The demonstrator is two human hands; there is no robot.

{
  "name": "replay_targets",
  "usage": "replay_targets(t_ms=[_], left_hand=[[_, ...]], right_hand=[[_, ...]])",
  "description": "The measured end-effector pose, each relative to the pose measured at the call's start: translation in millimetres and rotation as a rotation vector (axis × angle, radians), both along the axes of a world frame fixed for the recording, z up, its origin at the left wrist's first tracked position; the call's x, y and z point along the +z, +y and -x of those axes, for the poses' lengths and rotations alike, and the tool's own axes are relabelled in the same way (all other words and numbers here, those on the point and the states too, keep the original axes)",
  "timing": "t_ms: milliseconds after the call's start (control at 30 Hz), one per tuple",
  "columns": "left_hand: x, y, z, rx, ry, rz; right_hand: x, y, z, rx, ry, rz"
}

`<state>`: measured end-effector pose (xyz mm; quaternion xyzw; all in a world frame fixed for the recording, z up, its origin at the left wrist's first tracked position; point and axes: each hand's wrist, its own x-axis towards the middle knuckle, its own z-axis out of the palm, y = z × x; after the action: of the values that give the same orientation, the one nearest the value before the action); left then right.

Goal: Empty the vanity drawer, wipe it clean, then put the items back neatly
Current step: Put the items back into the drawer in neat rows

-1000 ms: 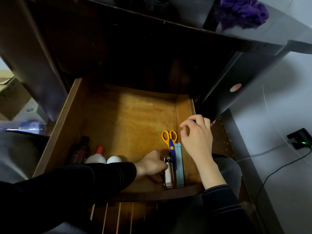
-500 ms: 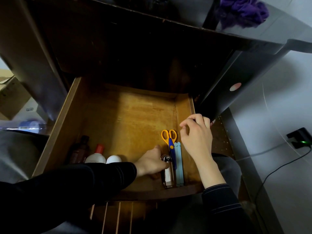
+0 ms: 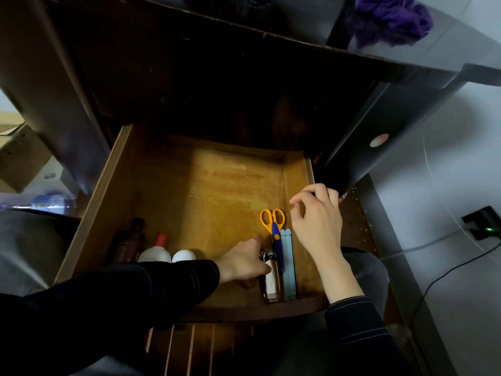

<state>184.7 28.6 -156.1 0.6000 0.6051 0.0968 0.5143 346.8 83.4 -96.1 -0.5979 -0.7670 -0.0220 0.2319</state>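
Observation:
The wooden vanity drawer [image 3: 113, 202] stands pulled out. Along its right side lie orange-handled scissors [image 3: 273, 222] with a blue blade cover, two pale blue sticks [image 3: 288, 267] and a small rectangular case [image 3: 271, 283] with a cartoon face, all side by side. My left hand [image 3: 242, 264] reaches in from the left, its thumb resting on the case and its forefinger stretched out beside it. My right hand [image 3: 317, 221] hovers over the drawer's right wall with loosely curled fingers and holds nothing.
At the drawer's front left stand a dark bottle [image 3: 128, 241], a white bottle with a red cap [image 3: 156, 252] and a white rounded object [image 3: 183, 255]. A purple cloth [image 3: 393, 17] lies on the dark vanity top. A cable and a plug [image 3: 482, 222] are on the floor at right.
My left hand has uncurled from over the case; its forefinger now lies straight beside it. The right hand has hardly moved.

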Motion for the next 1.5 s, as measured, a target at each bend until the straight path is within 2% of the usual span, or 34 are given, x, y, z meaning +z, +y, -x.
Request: replay_targets(t_ms=[200,367,600,800,867,1000,1100,1167,1233,1333,1400,1500], left_hand=[[1,1,0,0.057,-0.106,0.106],[8,3,7,0.086,-0.125,0.157],[45,5,39,0.158,-0.156,0.054],[105,-4,86,0.21,-0.201,-0.195],[129,-4,100,0.215,-0.178,-0.345],[185,-1,117,0.249,-0.177,-0.651],[230,1,122,0.263,-0.182,-0.85],[258,4,126,0.253,-0.135,-0.989],[281,8,132,0.249,-0.048,-1.123],[310,20,146,0.277,0.04,-1.26],[322,32,157,0.294,0.111,-1.297],[331,56,173,0.304,0.234,-1.289]], right_hand=[[0,0,0,0.001,-0.006,-0.002],[1,0,1,0.002,-0.005,-0.005],[5,-3,2,0.007,-0.027,-0.008],[32,-7,5,0.04,-0.173,0.119],[57,-9,13,0.083,-0.122,0.125],[129,-18,44,0.265,0.117,-0.178],[190,-13,69,0.362,0.186,-0.403],[224,3,84,0.353,0.22,-0.455],[246,23,98,0.308,0.212,-0.37],[263,58,110,0.21,0.102,-0.1],[266,75,114,0.161,0.035,-0.003],[266,89,116,0.147,0.037,0.064]])
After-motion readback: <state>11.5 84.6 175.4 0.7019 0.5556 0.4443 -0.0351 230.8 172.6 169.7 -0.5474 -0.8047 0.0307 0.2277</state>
